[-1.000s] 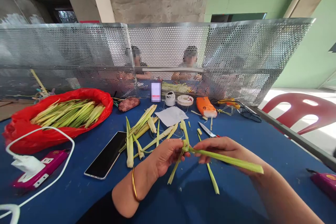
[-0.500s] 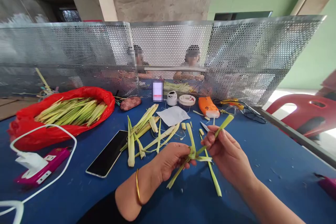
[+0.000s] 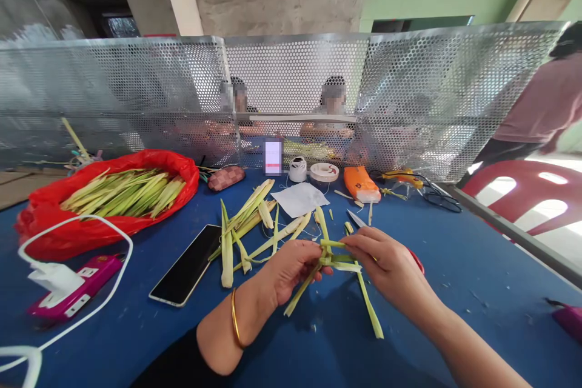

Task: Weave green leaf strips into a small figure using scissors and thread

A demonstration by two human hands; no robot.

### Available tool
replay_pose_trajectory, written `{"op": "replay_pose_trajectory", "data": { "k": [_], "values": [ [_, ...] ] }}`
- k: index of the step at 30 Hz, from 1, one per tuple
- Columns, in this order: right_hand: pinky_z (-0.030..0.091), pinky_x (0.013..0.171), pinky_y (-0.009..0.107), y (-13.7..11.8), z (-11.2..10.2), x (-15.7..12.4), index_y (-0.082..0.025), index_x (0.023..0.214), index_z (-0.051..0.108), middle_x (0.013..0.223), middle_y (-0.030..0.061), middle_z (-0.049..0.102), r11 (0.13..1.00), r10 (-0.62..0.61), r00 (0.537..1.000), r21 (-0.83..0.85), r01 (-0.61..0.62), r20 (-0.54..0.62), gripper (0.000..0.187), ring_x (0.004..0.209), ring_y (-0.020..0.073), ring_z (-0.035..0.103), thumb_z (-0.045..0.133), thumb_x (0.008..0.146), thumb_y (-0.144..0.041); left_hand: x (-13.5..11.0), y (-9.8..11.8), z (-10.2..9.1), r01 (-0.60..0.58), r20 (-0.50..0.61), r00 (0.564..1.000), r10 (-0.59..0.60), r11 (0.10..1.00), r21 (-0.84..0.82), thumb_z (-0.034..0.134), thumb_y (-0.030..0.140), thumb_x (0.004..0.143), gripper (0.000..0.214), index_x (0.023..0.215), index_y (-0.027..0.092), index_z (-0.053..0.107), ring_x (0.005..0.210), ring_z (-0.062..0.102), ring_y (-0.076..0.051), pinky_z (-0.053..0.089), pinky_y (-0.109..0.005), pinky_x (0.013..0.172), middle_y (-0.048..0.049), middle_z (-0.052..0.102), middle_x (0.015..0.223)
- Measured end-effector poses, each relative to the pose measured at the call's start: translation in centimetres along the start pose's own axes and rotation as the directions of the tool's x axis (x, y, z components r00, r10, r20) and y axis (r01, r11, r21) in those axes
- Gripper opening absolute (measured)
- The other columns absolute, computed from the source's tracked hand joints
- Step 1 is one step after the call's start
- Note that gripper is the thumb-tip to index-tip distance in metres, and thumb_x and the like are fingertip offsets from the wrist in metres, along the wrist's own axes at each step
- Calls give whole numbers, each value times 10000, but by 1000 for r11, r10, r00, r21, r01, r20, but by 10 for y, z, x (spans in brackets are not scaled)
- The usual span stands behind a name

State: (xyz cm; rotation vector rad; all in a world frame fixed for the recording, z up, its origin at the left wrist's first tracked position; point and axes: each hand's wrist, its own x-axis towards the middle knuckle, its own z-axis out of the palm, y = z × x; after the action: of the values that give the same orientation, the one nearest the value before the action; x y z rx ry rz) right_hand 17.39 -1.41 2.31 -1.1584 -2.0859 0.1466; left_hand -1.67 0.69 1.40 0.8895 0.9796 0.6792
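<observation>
My left hand (image 3: pixel 293 270) pinches the knot of a small woven piece of green husk strips (image 3: pixel 326 254), with its loose ends sticking out several ways. My right hand (image 3: pixel 384 257) has thumb and fingers closed on one strip of that piece, bent over to the right of the knot. A single loose husk strip (image 3: pixel 370 312) lies on the table below. Scissors lie partly under my right hand, their blade (image 3: pixel 355 218) and a bit of red handle (image 3: pixel 417 260) showing. More pale green husk strips (image 3: pixel 227 254) are scattered left of my hands.
A red plastic bag (image 3: pixel 191 176) full of strips stands at left, near a purple power strip (image 3: pixel 97 273) with a white cable. A black phone (image 3: pixel 186 270), white paper (image 3: pixel 300 199), tape roll (image 3: pixel 324 172) and orange packet (image 3: pixel 361 184) lie around. A perforated metal screen (image 3: pixel 295 73) rises behind.
My right hand has moved left and down, close to my left hand, folding the strip across the knot. A person in pink has come into view at the far right.
</observation>
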Motion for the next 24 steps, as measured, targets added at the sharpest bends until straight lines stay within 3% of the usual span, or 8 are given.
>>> {"op": "replay_pose_trajectory", "data": {
  "k": [12, 19, 24],
  "values": [
    [468, 530, 216, 3, -6, 4, -212, 770, 636, 752, 20, 596, 999, -15, 997, -48, 18, 77, 248, 610, 130, 596, 441, 923, -194, -2, 3, 4, 33, -51, 998, -41, 989, -147, 577, 152, 711, 60, 691, 141, 633, 562, 535, -91, 373, -180, 495, -17, 603, 609],
    [440, 544, 232, 9, -3, 2, -206, 792, 650, 759, 38, 598, 972, -106, 990, -202, 123, 93, 283, 620, 147, 578, 402, 918, -155, 0, 2, 2, 11, -45, 999, -14, 998, -58, 544, 162, 739, 92, 696, 146, 624, 542, 533, -96, 369, -199, 508, -21, 622, 620],
    [407, 536, 227, 11, -3, 1, -192, 788, 647, 760, 35, 589, 956, -81, 988, -272, 114, 130, 287, 614, 138, 560, 396, 909, -120, -2, 3, 3, 15, -22, 1000, -16, 999, -41, 510, 166, 750, 127, 727, 138, 632, 530, 538, -93, 383, -197, 526, -36, 647, 632]
  ]
}}
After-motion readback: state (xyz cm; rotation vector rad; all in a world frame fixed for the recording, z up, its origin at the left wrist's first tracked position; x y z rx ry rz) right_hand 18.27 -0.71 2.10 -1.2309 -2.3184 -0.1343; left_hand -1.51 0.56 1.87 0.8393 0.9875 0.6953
